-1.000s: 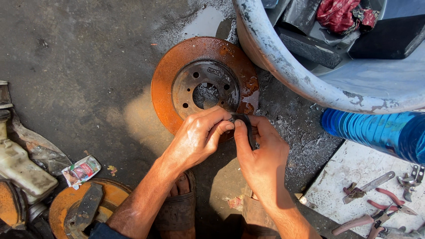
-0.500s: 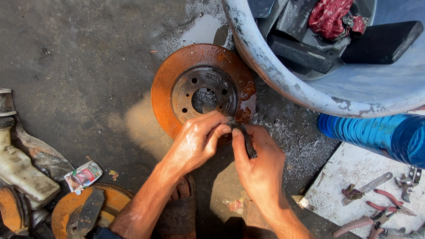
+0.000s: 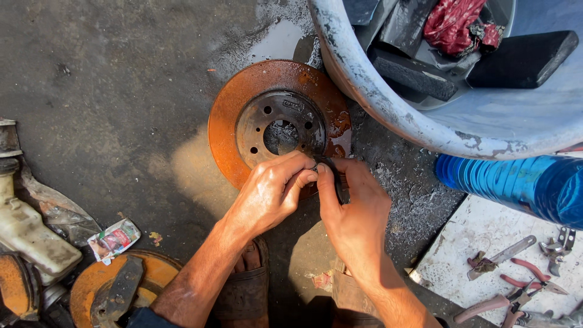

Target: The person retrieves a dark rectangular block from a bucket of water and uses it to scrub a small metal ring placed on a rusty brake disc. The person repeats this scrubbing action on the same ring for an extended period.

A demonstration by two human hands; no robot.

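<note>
Both hands meet at the centre of the frame over the lower rim of a rusty brake disc point(image 3: 276, 121) lying flat on the dark floor point(image 3: 121, 91). The left hand point(image 3: 267, 194) and right hand point(image 3: 352, 212) pinch a small dark part point(image 3: 339, 182) between thumbs and fingertips — each hand grasps one side of it, just above the disc's edge.

A grey tub point(image 3: 388, 97) fills the upper right, its rim just beside the disc; inside lie dark blocks point(image 3: 522, 58) and a red rag point(image 3: 455, 21). Below it, at right, a blue bottle point(image 3: 516, 185) lies on its side. At lower right a white board point(image 3: 486, 243) carries pliers point(image 3: 534, 270) and other small tools. At lower left a second orange disc point(image 3: 97, 282) sits near a torn wrapper point(image 3: 113, 239), with a cream plastic reservoir point(image 3: 30, 234) at the left edge. A puddle point(image 3: 276, 39) shines above the disc.

The part is mostly covered by the fingers, so its shape is hard to make out. The hands hide the disc's lower rim, and the tub, bottle, second disc and reservoir are cut off by the frame — as are the sandalled feet at the bottom.
</note>
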